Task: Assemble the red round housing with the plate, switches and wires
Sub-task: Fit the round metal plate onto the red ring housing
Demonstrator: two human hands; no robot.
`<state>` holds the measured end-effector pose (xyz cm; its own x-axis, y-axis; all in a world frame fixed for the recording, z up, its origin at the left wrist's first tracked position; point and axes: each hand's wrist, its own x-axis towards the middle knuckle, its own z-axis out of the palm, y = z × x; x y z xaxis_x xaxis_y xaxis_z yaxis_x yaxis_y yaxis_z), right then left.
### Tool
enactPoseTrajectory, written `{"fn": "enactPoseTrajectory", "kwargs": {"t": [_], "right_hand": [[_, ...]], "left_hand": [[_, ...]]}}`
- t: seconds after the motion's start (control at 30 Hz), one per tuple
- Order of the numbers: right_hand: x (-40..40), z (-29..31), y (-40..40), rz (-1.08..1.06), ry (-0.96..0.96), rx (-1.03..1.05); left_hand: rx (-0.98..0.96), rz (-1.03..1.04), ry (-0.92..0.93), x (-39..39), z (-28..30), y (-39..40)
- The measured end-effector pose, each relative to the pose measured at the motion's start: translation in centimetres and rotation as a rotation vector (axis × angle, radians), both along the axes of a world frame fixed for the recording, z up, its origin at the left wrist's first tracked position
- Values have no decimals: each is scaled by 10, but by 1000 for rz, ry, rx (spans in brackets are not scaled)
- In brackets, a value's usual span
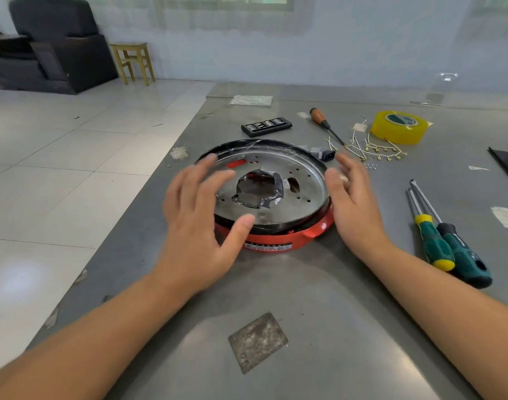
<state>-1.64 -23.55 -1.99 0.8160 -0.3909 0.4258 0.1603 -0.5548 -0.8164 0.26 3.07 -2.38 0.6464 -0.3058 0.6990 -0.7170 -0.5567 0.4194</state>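
Observation:
The red round housing lies on the metal table with a silver perforated plate seated in its black rim; crumpled foil tape sits at the plate's centre. My left hand hovers over the housing's left side, fingers spread, holding nothing. Beside the housing's right edge is my right hand, fingers apart and empty; whether it touches the rim is unclear. Several white wires with brass terminals lie behind and to the right. Small dark switch parts rest by the housing's far right edge.
Two green-handled screwdrivers lie at the right. An orange-handled screwdriver, a black bit case and a yellow tape roll sit behind the housing. The table's left edge drops to a tiled floor.

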Motion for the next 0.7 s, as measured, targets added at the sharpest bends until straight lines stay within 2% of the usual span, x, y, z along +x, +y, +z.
{"fn": "enactPoseTrajectory", "kwargs": {"t": [0.1,0.13,0.2,0.43,0.7], "right_hand": [[-18,-1,-7,209,-203,-504],[-22,0,-7,262,-247,-649],[-24,-1,-6,325,-311,-811],[-20,-12,6,340,-355,-808],[-19,-12,34,193,-313,-844]], "left_hand": [[324,-126,-448,20,6,-4],[385,-151,-533,24,7,-8],[445,-190,-636,29,7,-18],[426,-158,-656,28,-2,-27],[472,-230,-530,48,4,-6]]}}
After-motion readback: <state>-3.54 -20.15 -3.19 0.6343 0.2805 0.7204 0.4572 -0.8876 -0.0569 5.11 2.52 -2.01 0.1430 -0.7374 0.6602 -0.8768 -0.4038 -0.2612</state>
